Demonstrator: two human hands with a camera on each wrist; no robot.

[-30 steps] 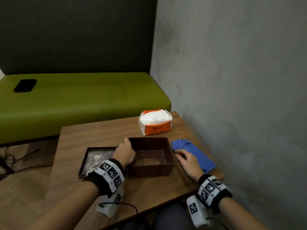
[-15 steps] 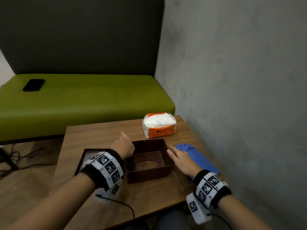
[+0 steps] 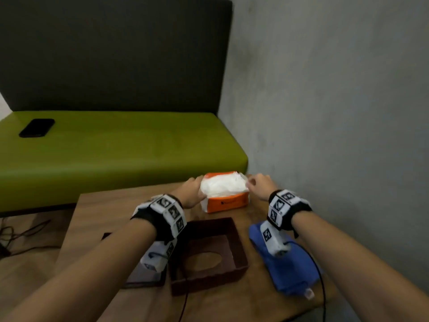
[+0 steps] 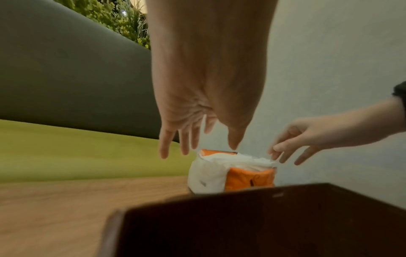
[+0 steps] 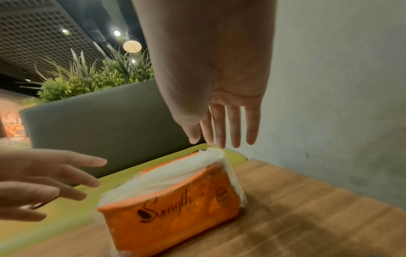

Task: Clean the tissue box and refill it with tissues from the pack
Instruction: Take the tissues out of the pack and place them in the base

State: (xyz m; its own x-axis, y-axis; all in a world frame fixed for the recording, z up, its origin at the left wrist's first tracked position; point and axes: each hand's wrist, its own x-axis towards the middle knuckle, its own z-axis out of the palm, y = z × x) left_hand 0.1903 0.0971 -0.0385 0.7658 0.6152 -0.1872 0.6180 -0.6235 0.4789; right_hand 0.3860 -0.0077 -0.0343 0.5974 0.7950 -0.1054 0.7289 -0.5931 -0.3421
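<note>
The orange tissue pack (image 3: 224,191) lies at the table's far edge, its top open on white tissues. My left hand (image 3: 190,192) hovers at its left end with straight, spread fingers (image 4: 197,147). At the right end is my right hand (image 3: 258,185), also open, its fingertips (image 5: 219,142) touching the top corner of the tissues. Neither hand holds anything. The pack shows in both wrist views (image 4: 230,173) (image 5: 175,208). Nearer to me the brown tissue box (image 3: 209,254) stands open side up, with the oval slot in its floor. Its dark wall (image 4: 241,226) fills the bottom of the left wrist view.
A flat dark base tray (image 3: 144,277) lies left of the box under my left forearm. A blue cloth (image 3: 283,268) lies right of the box. The grey wall (image 3: 325,112) runs close along the table's right side. A phone (image 3: 37,127) rests on the green bench (image 3: 116,154).
Both hands left the brown box and the blue cloth and reached forward to the tissue pack, one at each end. The head view moved closer and lower.
</note>
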